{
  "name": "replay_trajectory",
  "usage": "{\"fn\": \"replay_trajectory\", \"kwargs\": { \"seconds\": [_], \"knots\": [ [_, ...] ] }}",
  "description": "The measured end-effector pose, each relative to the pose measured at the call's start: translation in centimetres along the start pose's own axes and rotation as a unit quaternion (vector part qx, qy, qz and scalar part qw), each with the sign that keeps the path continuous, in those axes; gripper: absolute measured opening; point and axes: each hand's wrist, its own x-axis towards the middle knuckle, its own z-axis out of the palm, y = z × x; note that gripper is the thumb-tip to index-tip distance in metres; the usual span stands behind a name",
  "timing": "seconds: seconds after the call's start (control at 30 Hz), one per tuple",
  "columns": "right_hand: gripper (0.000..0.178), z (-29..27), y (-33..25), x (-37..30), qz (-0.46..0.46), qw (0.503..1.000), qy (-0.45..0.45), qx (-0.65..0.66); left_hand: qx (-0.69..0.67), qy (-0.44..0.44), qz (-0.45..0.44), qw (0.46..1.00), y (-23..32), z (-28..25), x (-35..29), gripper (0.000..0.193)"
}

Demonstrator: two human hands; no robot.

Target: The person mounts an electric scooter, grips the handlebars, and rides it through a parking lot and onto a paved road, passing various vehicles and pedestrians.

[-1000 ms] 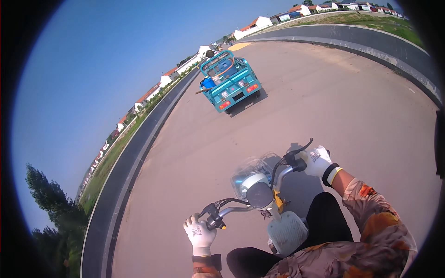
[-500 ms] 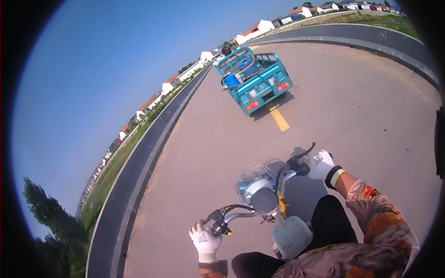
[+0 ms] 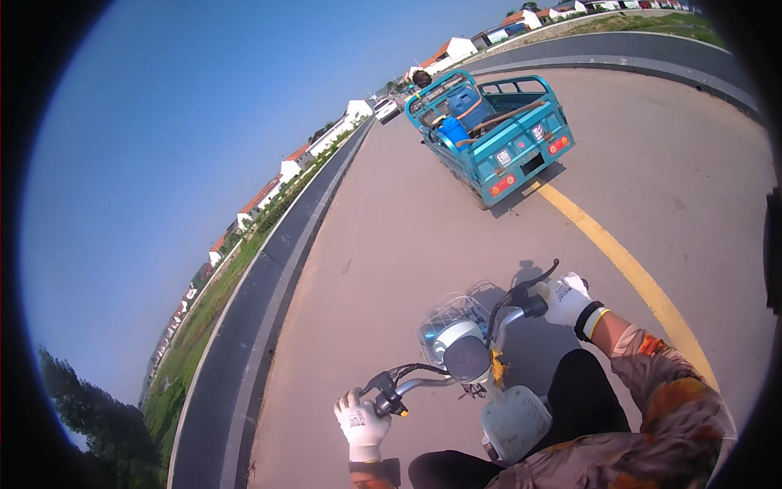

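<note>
I sit astride a two-wheeler with silver handlebars (image 3: 423, 381). My left hand (image 3: 363, 424), in a white glove, is wrapped round the left grip, its fingers at the brake lever. Likewise gloved in white, my right hand (image 3: 566, 300) closes round the right grip; a black brake lever (image 3: 538, 275) sticks out ahead of it. Between the bars sit a dark round instrument cover (image 3: 467, 359) and a wire basket (image 3: 453, 314). Something yellow (image 3: 498, 366) hangs beside the stem. Both grips are mostly hidden under the gloves.
Ahead to the right rides a teal cargo tricycle (image 3: 521, 159) carrying blue containers (image 3: 468, 106) and a person. A white car (image 3: 386, 109) is farther up the road. Low dark walls (image 3: 244, 326) edge both sides. A yellow line (image 3: 619, 253) runs along the road at my right.
The cargo tricycle looks larger and sits farther right. The white car shows more fully to its left. A longer yellow line has come into view. Both hands stay on the handlebars.
</note>
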Motion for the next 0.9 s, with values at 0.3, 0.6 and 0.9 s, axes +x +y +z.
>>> {"fn": "replay_trajectory", "kwargs": {
  "seconds": [0.3,0.6,0.9],
  "knots": [
    [0.042,-0.6,8.2,-37.5,0.033,0.999,-0.022,0.007,0.010,0.016,0.024,1.000,15.3,-15.9,-29.1,0.026],
    [0.039,-2.3,15.9,-69.2,-0.009,0.998,0.056,0.023,-0.001,0.016,0.009,1.000,29.2,-29.5,-55.0,0.026],
    [0.033,-2.9,21.8,-89.2,0.005,0.998,0.053,-0.012,0.009,0.029,0.012,0.999,38.8,-37.5,-70.5,0.030]
  ]
}}
